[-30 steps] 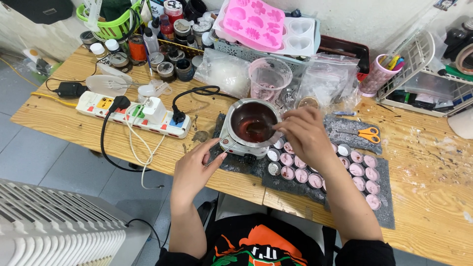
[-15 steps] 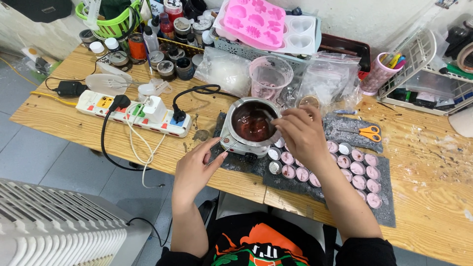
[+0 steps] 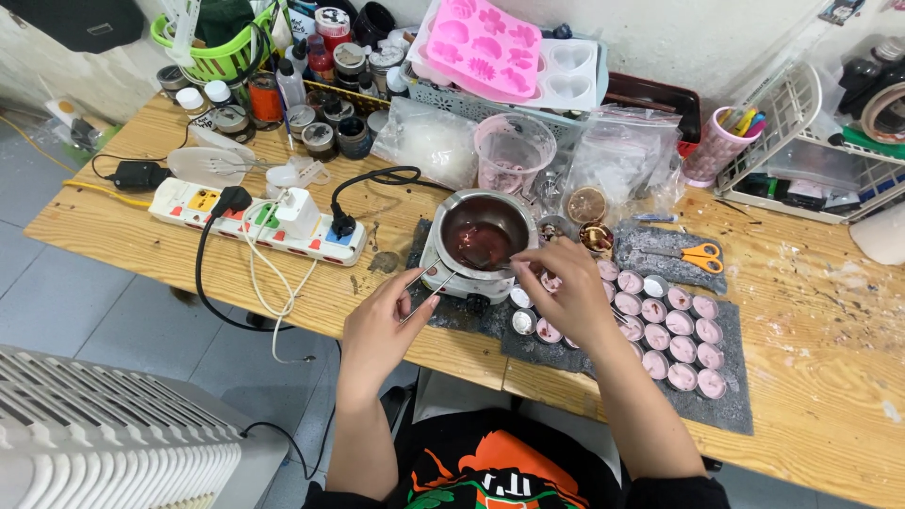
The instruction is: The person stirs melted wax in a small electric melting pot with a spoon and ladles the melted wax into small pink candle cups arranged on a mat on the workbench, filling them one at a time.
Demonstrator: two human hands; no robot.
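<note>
Pink wax fills most little cups (image 3: 660,330) on the grey mat; a few at 9 o'clock look empty. Right hand (image 3: 566,297) pinches a spoon in the melting pot (image 3: 481,240). Left hand (image 3: 382,320) pinches the pot's thin handle (image 3: 426,287).

Left hand (image 3: 386,316) pinching, right hand (image 3: 570,292) curled, fingers down.

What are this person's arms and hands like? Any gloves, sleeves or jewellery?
Both forearms are bare, with no gloves on the left hand or right hand. No rings, watch or bracelets show. Black short sleeves appear at the bottom edge, part of a black shirt with an orange and green print.
</note>
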